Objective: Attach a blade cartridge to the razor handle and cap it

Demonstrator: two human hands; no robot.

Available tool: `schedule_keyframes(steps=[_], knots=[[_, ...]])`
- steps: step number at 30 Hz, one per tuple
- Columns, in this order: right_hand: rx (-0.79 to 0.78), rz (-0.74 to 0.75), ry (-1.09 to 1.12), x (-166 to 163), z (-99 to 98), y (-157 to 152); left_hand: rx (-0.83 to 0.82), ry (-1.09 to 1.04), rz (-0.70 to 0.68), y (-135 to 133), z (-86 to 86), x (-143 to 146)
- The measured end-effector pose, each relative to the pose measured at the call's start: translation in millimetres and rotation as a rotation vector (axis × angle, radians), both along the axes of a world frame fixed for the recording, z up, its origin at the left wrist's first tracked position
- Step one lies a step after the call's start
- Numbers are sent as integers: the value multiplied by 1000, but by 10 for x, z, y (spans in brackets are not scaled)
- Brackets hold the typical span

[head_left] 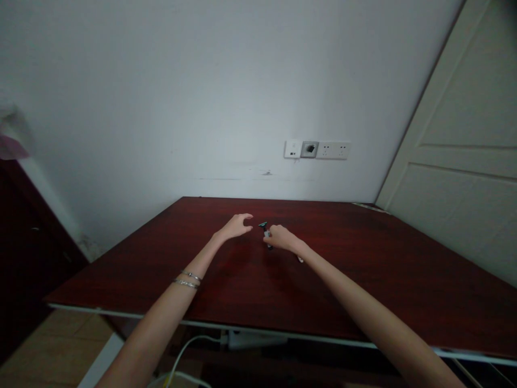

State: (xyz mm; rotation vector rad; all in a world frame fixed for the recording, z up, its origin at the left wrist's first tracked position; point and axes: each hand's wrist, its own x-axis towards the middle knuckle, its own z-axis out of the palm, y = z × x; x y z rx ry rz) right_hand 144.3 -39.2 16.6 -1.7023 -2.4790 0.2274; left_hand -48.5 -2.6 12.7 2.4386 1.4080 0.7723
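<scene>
My right hand (280, 237) is closed around the handle of a razor (263, 225), which it holds upright above the dark red table (242, 275). The razor's head points up and toward the left, and most of its handle is hidden by my fingers. To the left of the razor, my left hand (237, 225) is held with thumb and fingers apart and nothing between them. A small pale object (300, 259) shows partly from behind my right wrist; its kind cannot be made out.
The table's far edge meets a white wall with sockets (333, 151). A pale panelled door (464, 178) stands at the right. Below the front edge are a white power strip (254, 339) and a white cable (181, 353). Dark furniture (32, 253) stands at the left.
</scene>
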Motion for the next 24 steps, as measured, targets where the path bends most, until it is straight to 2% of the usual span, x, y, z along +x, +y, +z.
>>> schedule_keyframes(steps=[3,6,14,18,24], knots=[[42,-44,62,369,115,83,-54,49,-69,-17,-30,40],[78,-126,62,842,146,192,-89,92,-135,-6,-88,116],[-6,-295,20,2050,-206,365,-83,134,-207,135,-266,479],[-41,-326,18,2354,-335,353,-106,129,-233,202,-323,566],[-27,-345,7,2468,-421,339,-106,127,-244,252,-370,581]])
